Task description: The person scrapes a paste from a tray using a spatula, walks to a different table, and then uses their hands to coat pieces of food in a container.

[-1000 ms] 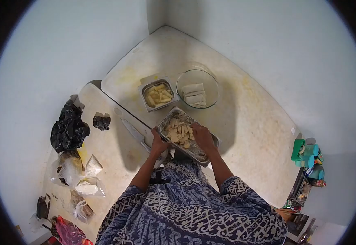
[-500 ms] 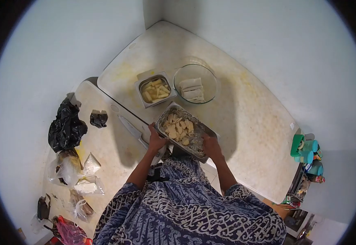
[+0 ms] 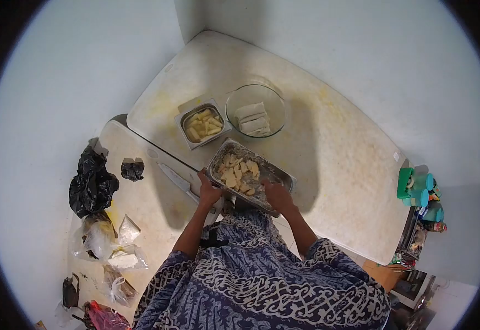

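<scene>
My left hand [image 3: 210, 192] grips the left edge of a metal tray [image 3: 285, 177] tilted at the table's front edge. Pale beige pieces [image 3: 239, 174] lie mostly in its left half. Inside the tray's right part is my right hand [image 3: 277, 196], its fingers pointing at the pieces; whether they pinch anything is too small to tell. Behind the tray stand a square metal container [image 3: 187, 119] of yellowish sticks [image 3: 203, 125] and a glass bowl [image 3: 285, 114] with white folded slabs [image 3: 252, 119]. A knife [image 3: 177, 179] lies left of the tray.
Black plastic bags [image 3: 92, 184] lie on the left table, with a small black piece [image 3: 132, 170], clear bags [image 3: 98, 235] and a white block in a bag [image 3: 125, 259] nearby. Teal-lidded jars [image 3: 419, 197] stand at the far right. Walls rise behind the tables.
The view has shifted slightly. My right hand has moved a little left and further over the tray, toward the pieces. My left hand keeps its hold on the tray.
</scene>
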Action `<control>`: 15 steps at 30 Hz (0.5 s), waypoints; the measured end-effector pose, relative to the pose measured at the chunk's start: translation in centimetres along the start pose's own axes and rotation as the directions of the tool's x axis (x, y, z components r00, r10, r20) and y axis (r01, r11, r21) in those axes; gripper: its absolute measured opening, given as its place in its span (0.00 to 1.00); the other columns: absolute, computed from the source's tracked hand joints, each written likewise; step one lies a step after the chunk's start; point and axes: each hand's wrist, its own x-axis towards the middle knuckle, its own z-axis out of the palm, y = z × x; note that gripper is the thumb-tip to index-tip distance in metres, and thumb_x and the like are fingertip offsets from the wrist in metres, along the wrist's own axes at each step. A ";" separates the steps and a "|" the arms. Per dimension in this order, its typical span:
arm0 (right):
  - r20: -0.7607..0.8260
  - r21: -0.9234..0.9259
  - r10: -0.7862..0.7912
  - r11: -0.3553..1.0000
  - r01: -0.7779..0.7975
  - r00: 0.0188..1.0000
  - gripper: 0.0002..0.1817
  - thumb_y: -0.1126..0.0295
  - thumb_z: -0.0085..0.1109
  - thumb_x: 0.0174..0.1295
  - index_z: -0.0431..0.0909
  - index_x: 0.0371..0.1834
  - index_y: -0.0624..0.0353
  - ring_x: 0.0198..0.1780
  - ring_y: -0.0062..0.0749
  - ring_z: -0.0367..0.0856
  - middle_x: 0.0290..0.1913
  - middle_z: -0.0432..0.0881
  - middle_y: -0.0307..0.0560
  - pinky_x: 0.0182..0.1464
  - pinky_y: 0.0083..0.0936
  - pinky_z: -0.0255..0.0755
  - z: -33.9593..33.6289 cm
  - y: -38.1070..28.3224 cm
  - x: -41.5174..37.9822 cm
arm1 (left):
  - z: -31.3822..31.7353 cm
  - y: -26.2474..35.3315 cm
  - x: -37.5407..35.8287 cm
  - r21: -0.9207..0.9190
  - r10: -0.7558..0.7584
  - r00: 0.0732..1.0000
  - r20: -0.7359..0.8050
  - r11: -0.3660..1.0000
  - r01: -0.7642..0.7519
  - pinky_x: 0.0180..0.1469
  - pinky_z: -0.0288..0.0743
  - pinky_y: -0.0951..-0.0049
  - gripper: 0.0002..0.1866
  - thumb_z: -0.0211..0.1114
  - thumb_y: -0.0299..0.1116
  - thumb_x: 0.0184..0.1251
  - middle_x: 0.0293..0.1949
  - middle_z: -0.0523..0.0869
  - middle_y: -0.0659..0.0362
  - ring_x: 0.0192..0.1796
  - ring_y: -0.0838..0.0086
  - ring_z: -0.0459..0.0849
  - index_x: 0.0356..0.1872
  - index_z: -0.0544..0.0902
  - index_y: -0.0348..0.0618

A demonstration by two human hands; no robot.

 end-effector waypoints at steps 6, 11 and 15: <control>0.005 0.129 0.032 0.991 -0.032 0.999 0.15 0.67 0.43 0.67 0.78 0.50 0.56 0.36 0.57 0.82 0.32 0.82 0.62 0.41 0.50 0.74 -1.7 0.6 -1.9 | 0.2 0.0 -0.2 0.011 0.086 0.996 -0.034 0.996 -0.086 0.48 0.78 0.59 0.55 0.78 0.27 0.48 0.54 0.77 0.37 0.50 0.53 0.83 0.70 0.43 0.46; 0.011 0.095 0.019 0.995 -0.020 1.000 0.15 0.69 0.45 0.65 0.79 0.50 0.55 0.37 0.56 0.83 0.32 0.82 0.62 0.42 0.46 0.76 -2.4 0.2 -1.9 | 0.5 -1.2 0.2 0.018 0.040 0.999 -0.031 0.999 -0.040 0.41 0.80 0.61 0.54 0.75 0.24 0.50 0.50 0.79 0.38 0.45 0.54 0.84 0.70 0.43 0.47; 0.063 -0.044 -0.084 0.995 0.087 0.994 0.20 0.74 0.50 0.60 0.74 0.57 0.57 0.41 0.54 0.83 0.34 0.82 0.61 0.43 0.44 0.78 -1.4 -0.1 -1.0 | 0.2 0.4 -0.4 -0.041 0.019 1.000 -0.011 0.999 -0.019 0.34 0.79 0.62 0.52 0.74 0.23 0.51 0.46 0.81 0.39 0.35 0.59 0.85 0.69 0.43 0.47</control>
